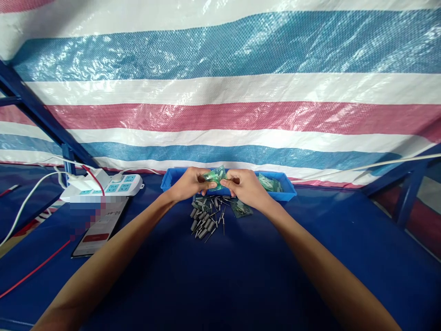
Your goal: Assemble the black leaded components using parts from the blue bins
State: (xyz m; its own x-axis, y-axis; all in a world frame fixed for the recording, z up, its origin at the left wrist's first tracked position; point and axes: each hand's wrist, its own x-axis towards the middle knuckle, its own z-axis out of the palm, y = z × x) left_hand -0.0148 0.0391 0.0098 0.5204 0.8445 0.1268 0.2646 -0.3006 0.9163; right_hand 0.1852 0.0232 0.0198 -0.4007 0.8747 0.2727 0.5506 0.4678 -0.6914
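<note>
Between my two hands is a small green-tinted clear plastic bag point(217, 175), pinched at both sides above a blue tray. My left hand point(193, 183) grips its left side with thumb and fingers. On the other side my right hand point(243, 184) pinches the bag's right edge. What the bag contains is too small to make out. Below the hands lies a loose pile of grey pop rivets point(206, 223) with thin pins. Just right of the pile, another small bag point(241, 209) lies flat with rivets on or in it.
The long blue tray point(287, 186) stands at the back, with more green plastic bags point(270, 183) in its right end. To the left are a white power strip point(126, 185) with cables and a phone point(99, 234). A striped tarp point(220, 117) hangs behind the blue table point(206, 285).
</note>
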